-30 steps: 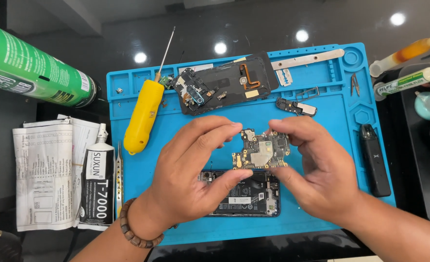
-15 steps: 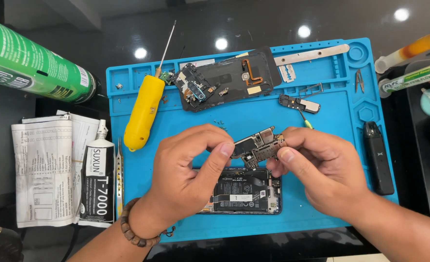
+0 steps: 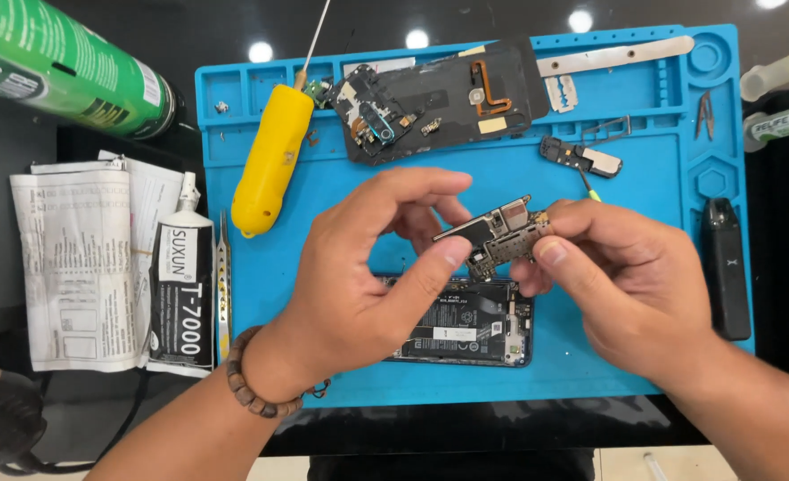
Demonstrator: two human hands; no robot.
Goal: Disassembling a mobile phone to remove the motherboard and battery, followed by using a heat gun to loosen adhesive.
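Note:
Both of my hands hold a small phone circuit board [image 3: 498,233] above a blue repair mat [image 3: 323,187]. My left hand [image 3: 372,267] pinches its left end with thumb and fingers. My right hand [image 3: 630,281] grips its right end. Right under the board lies an opened phone body [image 3: 466,325] with its black battery showing, partly hidden by my left thumb. A black phone back cover [image 3: 443,98] with a camera part and an orange flex strip rests at the mat's far side.
A yellow-handled screwdriver [image 3: 269,160] lies at the mat's left. Off the mat to the left are tweezers [image 3: 223,281], a black glue tube [image 3: 182,289], folded paper [image 3: 78,267] and a green can [image 3: 65,67]. A small speaker module [image 3: 581,158], metal strip [image 3: 613,55] and black pod device [image 3: 728,267] sit right.
The board has tilted and been lifted slightly while both hands re-gripped it. My left fingers opened wider above it. The view has shifted a little.

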